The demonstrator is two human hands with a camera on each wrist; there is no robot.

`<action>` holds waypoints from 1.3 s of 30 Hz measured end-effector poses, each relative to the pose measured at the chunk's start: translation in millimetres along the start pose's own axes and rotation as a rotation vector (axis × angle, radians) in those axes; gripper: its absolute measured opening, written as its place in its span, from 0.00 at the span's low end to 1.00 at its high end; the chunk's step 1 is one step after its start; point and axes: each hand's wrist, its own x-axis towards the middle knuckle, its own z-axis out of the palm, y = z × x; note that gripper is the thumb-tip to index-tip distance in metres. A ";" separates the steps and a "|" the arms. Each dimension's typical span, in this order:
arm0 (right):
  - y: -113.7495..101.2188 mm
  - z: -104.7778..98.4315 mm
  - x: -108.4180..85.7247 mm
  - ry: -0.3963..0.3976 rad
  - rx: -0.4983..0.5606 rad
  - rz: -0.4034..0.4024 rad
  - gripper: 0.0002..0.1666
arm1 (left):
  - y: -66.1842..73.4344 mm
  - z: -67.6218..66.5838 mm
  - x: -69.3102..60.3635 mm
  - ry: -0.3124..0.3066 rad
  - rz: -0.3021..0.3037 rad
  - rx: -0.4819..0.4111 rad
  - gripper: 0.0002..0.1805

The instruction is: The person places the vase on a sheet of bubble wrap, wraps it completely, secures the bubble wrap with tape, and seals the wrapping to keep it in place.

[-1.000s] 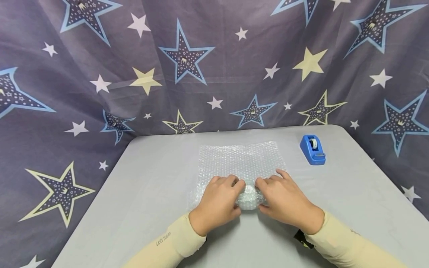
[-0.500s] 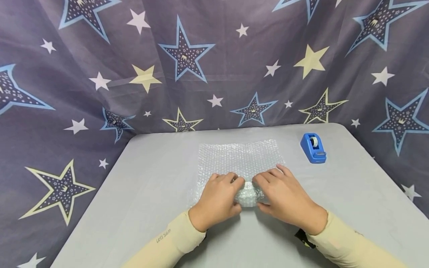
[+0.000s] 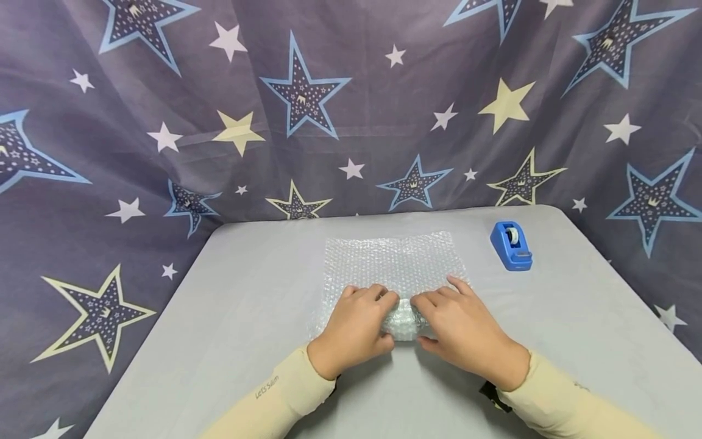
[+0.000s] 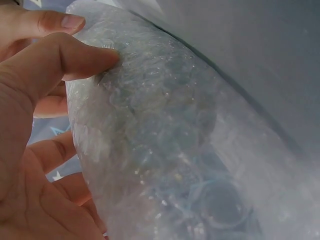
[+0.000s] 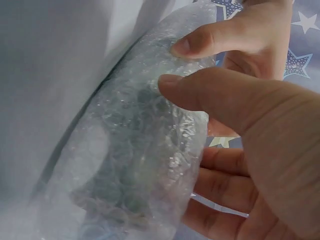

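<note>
A sheet of clear bubble wrap (image 3: 392, 262) lies on the table, its far part flat and its near end rolled into a thick bundle (image 3: 402, 323). Something inside the roll shows only as a blurred greenish shape through the layers, so its kind is hidden. My left hand (image 3: 359, 326) grips the roll's left part, thumb on the near side and fingers over the top. On the right part, my right hand (image 3: 460, 326) holds it the same way. Both wrist views show thumbs pressing into the bubble wrap (image 4: 150, 130), with the fingers curled behind it.
A blue tape dispenser (image 3: 511, 247) with a roll of tape stands at the table's back right. The pale grey table (image 3: 247, 292) ends against a dark curtain (image 3: 351, 122) printed with stars.
Both hands still hold the roll in nearly the same place. My right hand has shifted slightly left, closer to the left hand.
</note>
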 end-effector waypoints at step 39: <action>0.3 16.4 2.3 0.035 0.000 0.000 0.45 | 10.4 -3.4 9.3 -0.039 0.033 0.162 0.31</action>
